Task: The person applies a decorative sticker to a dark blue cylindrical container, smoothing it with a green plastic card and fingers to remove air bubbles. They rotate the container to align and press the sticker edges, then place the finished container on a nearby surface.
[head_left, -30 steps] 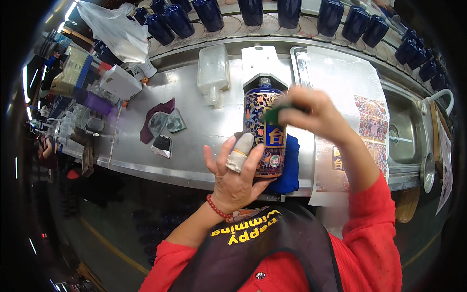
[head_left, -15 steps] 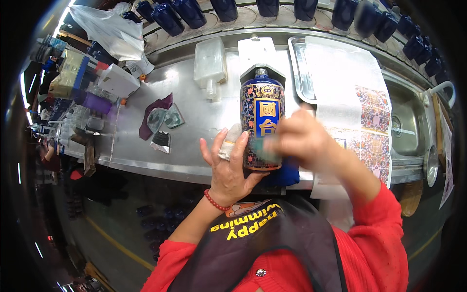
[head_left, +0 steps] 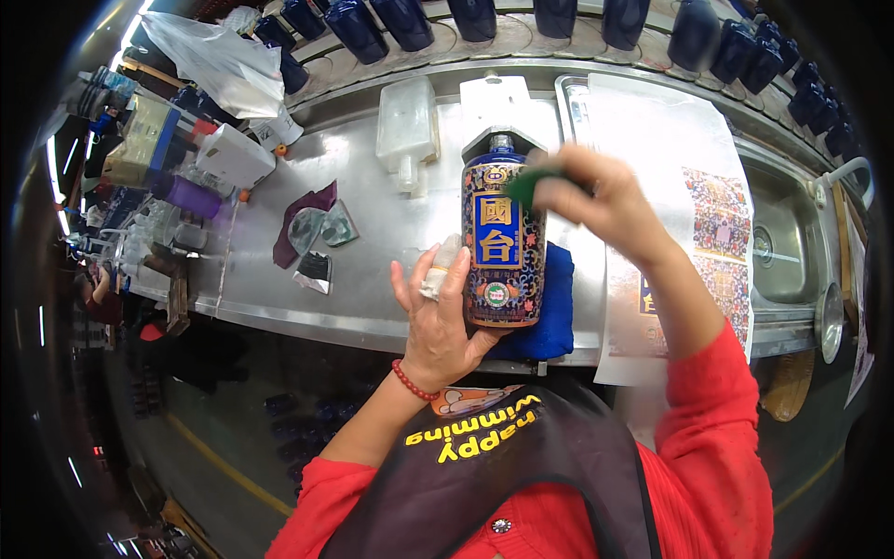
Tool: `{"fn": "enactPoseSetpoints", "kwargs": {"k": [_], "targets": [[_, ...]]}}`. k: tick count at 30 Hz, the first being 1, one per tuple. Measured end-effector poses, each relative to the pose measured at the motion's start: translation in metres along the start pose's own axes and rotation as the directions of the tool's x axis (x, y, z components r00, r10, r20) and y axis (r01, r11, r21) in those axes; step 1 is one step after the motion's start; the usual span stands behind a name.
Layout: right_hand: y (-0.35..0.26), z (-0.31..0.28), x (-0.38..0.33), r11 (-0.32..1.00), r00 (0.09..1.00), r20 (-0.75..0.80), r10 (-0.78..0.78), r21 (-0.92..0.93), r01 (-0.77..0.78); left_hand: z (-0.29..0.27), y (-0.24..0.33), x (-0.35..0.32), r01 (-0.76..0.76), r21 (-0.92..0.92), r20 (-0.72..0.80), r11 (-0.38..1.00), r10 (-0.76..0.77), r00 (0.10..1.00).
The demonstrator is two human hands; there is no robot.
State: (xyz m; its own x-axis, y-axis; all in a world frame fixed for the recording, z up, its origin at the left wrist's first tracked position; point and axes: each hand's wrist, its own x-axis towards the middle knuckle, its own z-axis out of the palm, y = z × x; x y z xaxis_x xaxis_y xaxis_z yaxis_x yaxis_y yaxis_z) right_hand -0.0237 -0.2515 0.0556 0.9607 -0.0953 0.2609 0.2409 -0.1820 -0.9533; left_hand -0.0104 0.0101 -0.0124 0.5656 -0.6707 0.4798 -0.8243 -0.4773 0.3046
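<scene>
A dark blue glass bottle (head_left: 504, 279) with a gold, floral-patterned label lies on its back, neck pointing away from me. My left hand (head_left: 436, 326) steadies its lower left side, thumb at the base; one finger is wrapped in pale cloth or tape. Gripped in my right hand (head_left: 601, 196) is a small dark green flat pad (head_left: 531, 184), pressed on or just over the label's upper right. Motion blur hides its exact shape. The neck end is by a white notched stand (head_left: 494, 98). A folded blue cloth (head_left: 551, 321) sits under and beside the bottle's right side.
Printed floral decal sheets (head_left: 715, 224) and white paper (head_left: 643, 130) cover the bench at right, before a sink (head_left: 782, 242). A clear bottle-shaped block (head_left: 407, 121) stands left of centre. Farther left lies a maroon cloth (head_left: 284, 244) with scraps. Blue bottles (head_left: 400, 23) line the back conveyor.
My right hand has moved up with the green pad, from the bottle's lower part to its upper right. The round emblem low on the label now shows. Bottles on the conveyor have shifted right.
</scene>
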Motion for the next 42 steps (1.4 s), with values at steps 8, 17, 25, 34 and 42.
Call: {"fn": "enactPoseSetpoints", "kwargs": {"k": [8, 17, 25, 34, 42], "targets": [[-0.008, 0.002, -0.006, 0.902, 0.834, 0.481, -0.269, -0.178, 0.393, 0.000, 0.004, 0.005, 0.016, 0.014, -0.024, 1.000, -0.015, 1.000], [0.027, 0.032, -0.019, 0.935, 0.973, -0.111, -0.202, -0.318, 0.157, 0.008, -0.001, -0.001, 0.026, 0.003, -0.037, 1.000, -0.026, 0.999], [0.043, 0.039, -0.034, 0.993, 0.920, -0.373, -0.120, -0.062, 0.105, 0.007, -0.004, -0.003, 0.013, -0.023, -0.021, 1.000, -0.014, 1.000], [0.027, 0.049, -0.045, 0.985, 0.929, -0.336, -0.158, -0.121, 0.124, 0.013, -0.011, -0.007, 0.027, -0.099, 0.001, 0.995, -0.027, 1.000], [0.032, 0.057, -0.061, 0.993, 0.930, -0.350, -0.113, -0.081, 0.090, 0.019, -0.016, -0.009, 0.009, -0.119, -0.021, 0.993, -0.012, 1.000]]}}
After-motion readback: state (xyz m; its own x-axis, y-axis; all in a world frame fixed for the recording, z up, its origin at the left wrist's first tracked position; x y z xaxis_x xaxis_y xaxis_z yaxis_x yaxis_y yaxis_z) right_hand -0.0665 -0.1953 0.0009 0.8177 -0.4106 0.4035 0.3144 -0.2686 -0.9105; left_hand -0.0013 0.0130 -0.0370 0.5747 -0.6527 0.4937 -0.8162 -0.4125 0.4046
